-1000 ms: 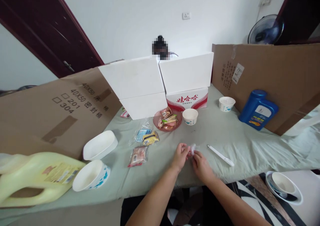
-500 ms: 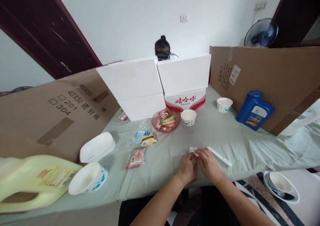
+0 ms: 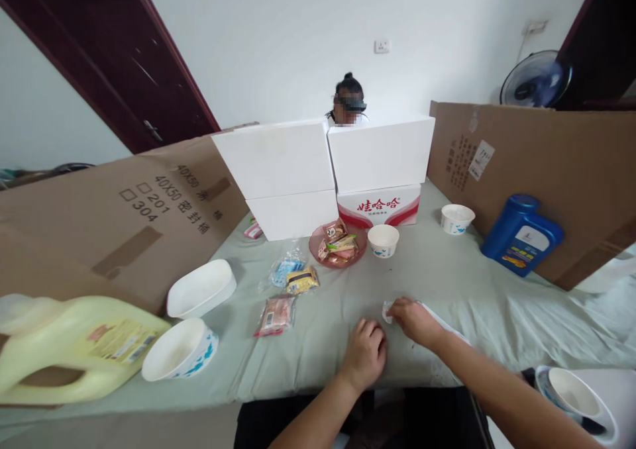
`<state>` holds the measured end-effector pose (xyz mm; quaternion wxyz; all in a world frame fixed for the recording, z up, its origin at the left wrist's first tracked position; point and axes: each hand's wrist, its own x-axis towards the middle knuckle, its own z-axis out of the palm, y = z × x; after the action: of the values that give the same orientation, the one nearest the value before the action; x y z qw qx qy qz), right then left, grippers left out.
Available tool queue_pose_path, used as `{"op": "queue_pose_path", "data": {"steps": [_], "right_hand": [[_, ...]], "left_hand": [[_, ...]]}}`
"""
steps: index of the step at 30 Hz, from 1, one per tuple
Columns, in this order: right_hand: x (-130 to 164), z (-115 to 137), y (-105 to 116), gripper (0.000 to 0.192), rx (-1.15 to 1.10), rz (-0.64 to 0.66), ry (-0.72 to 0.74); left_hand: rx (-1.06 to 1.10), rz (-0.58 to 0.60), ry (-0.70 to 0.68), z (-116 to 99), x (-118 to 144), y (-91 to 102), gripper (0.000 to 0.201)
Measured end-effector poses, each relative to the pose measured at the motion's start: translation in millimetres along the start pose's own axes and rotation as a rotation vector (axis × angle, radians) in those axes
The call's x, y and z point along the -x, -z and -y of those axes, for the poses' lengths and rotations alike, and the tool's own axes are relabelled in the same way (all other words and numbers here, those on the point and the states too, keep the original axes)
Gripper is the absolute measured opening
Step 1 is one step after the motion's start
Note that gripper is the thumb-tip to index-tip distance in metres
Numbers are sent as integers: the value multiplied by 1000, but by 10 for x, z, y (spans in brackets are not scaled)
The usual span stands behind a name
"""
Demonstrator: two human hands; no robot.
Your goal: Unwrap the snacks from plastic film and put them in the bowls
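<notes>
**Cloth, card and plastic**

A matt, creased green cloth (image 3: 447, 283) covers the table. Cardboard panels (image 3: 536, 164) look rough and dull. The blue jug (image 3: 521, 235) and yellow jug (image 3: 74, 346) are smooth plastic; snack wrappers (image 3: 275, 314) shine glossy.

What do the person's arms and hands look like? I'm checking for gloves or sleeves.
Both forearms are bare as far as the picture shows, with no sleeves in view. The left hand and right hand wear no gloves; no rings, watch or bracelets show.
</notes>
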<state>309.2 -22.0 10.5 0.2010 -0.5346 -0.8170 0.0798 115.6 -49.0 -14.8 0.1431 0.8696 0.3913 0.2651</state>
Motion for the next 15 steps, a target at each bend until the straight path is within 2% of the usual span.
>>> {"op": "queue_pose_path", "data": {"steps": [5, 8, 11, 15], "right_hand": [[-860, -382, 512, 32, 112, -96, -154], [-1446, -574, 740, 29, 182, -62, -238], [-1893, -676, 744, 22, 223, 85, -307], [-2182, -682, 539, 34, 247, 283, -371]], "left_hand": [[-24, -17, -30, 11, 12, -53, 19], [-36, -18, -15, 16, 19, -73, 22], [-28, 6, -1, 33, 28, -98, 21], [-23, -11, -6, 96, 30, -144, 19]]}}
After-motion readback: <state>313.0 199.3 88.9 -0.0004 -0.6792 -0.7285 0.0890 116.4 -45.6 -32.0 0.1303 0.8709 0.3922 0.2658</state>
